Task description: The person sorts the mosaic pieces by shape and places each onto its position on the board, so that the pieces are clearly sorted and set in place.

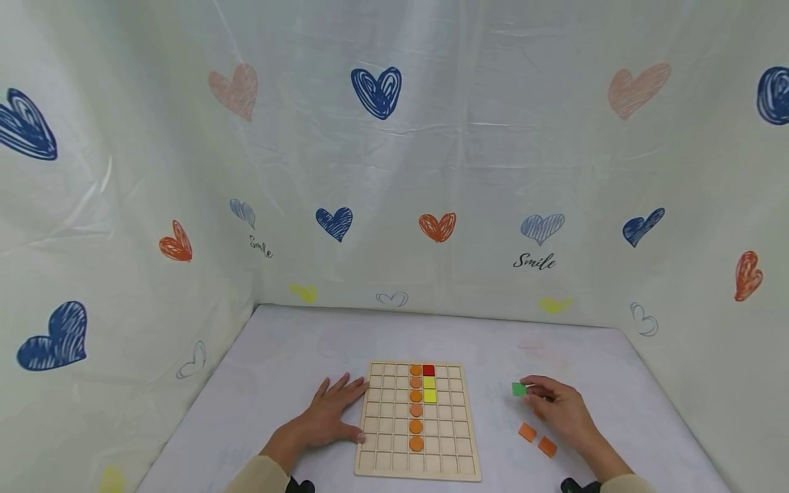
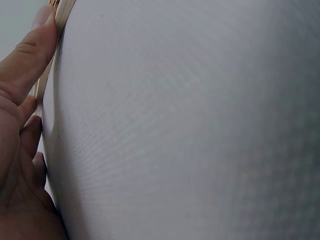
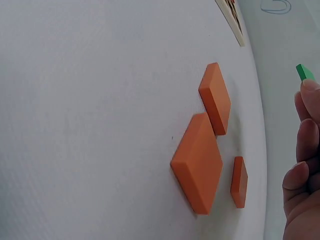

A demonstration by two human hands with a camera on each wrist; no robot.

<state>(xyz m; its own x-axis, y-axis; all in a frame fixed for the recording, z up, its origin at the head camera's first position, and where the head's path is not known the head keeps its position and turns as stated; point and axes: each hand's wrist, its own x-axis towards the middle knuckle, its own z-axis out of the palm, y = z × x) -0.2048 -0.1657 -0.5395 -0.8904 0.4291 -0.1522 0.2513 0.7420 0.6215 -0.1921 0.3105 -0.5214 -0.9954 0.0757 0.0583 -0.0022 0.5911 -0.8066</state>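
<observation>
From my distant seat I see the right hand (image 1: 561, 409) pinch a small green square tile (image 1: 519, 389) between thumb and fingertips, with three flat orange square tiles (image 3: 197, 162) on the whitish tabletop (image 1: 320, 335) near those fingers. The left hand (image 1: 327, 414) has fingers spread apart, thumb touching the pale wooden grid board (image 1: 383, 461), whose round orange pieces (image 1: 416, 411) lie beyond its tip.
</observation>
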